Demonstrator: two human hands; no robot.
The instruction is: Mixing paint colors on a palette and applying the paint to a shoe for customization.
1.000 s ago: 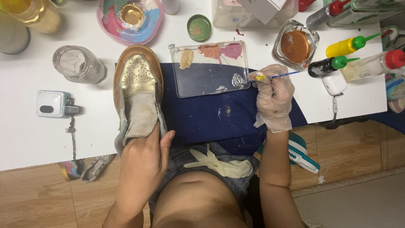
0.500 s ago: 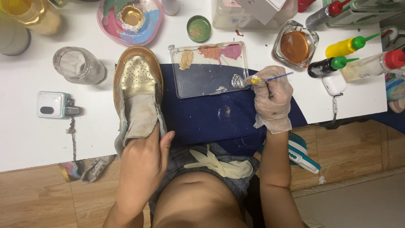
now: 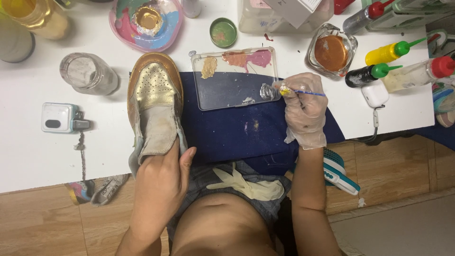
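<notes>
Two hazards stand out. The shoe (image 3: 154, 102) lies on the white table (image 3: 38, 156), toe pointing away, its heel gripped by the bare left hand (image 3: 161, 182), which is wrapped around the heel end; should that grip loosen, the shoe could roll and smear its gold toe against the blue cloth (image 3: 227, 132). Right of it, the gloved right hand (image 3: 305, 106) pinches a thin brush (image 3: 303, 92), fingers together, its tip over the near corner of the clear palette (image 3: 234, 78); an overloaded tip could drip on the cloth.

Gold shoe (image 3: 155, 102) upright (toe away); thin paintbrush (image 3: 303, 92), seemingly level.
</notes>
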